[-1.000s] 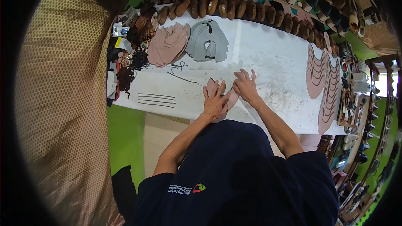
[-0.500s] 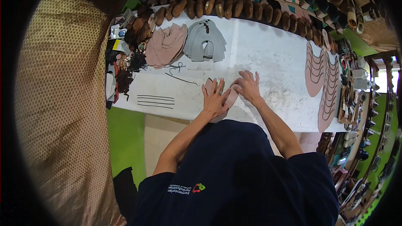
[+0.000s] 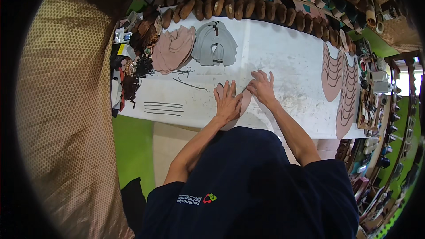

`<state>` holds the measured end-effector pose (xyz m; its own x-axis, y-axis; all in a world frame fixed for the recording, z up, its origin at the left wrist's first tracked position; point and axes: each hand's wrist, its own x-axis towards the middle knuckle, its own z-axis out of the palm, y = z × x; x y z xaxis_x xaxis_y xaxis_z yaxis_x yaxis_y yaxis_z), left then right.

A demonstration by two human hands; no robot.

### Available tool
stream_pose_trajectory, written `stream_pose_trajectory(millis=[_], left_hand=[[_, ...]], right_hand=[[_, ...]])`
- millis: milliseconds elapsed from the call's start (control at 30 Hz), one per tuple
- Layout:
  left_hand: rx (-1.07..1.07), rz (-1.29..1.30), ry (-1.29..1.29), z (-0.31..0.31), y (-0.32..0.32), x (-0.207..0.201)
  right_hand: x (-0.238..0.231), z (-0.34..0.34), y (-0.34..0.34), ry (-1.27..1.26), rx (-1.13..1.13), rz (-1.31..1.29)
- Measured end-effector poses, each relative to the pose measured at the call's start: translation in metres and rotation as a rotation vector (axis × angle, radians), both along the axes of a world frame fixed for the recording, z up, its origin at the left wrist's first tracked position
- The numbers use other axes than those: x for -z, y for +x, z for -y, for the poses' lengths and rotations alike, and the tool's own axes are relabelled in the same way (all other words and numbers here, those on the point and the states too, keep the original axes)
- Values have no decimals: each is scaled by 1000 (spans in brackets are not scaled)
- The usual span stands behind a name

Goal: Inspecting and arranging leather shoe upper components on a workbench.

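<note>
A pink curved shoe-upper piece (image 3: 246,100) lies at the table's near edge in front of me, partly hidden under my hands. My left hand (image 3: 228,106) rests flat on it with fingers stretched and spread, holding it down. At the piece's far right end, my right hand (image 3: 263,90) has thumb and forefinger pinched at the edge, its other fingers raised. A dark line shows along the edge between the hands; whether it is a separate strip I cannot tell. Several thin dark strips (image 3: 163,106) lie in parallel left of my hands.
Stacked pink pieces (image 3: 170,51) and grey arch-shaped pieces (image 3: 223,44) sit at the back left of the white table (image 3: 283,62). Brown shoe lasts (image 3: 250,8) line the far edge. Overlapping dark-edged pink pieces (image 3: 347,93) lie at right; clutter (image 3: 144,66) crowds the left end.
My right hand has shifted slightly along the pink piece's edge, and its fingers have drawn closer together. My left hand stays spread on the piece. The view has shifted slightly.
</note>
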<state>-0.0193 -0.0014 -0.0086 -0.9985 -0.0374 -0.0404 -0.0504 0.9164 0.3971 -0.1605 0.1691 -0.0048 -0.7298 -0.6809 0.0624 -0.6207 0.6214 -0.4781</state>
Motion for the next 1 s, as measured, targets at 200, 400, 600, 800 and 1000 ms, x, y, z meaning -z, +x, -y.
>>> stream_pose_trajectory(millis=[200, 400, 600, 800, 1000], left_hand=[[-5, -71, 45, -3, -1, -1], [-3, -41, -20, -1, -4, 1], [-14, 2, -46, -4, -6, 6], [10, -4, -39, -6, -12, 1], [9, 13, -58, 0, -16, 0]], right_hand=[[0, 5, -6, 41, -15, 7], [2, 4, -6, 46, 3, 22], [2, 5, -3, 27, 21, 18], [0, 5, -3, 4, 37, 24], [1, 7, -3, 19, 51, 31]])
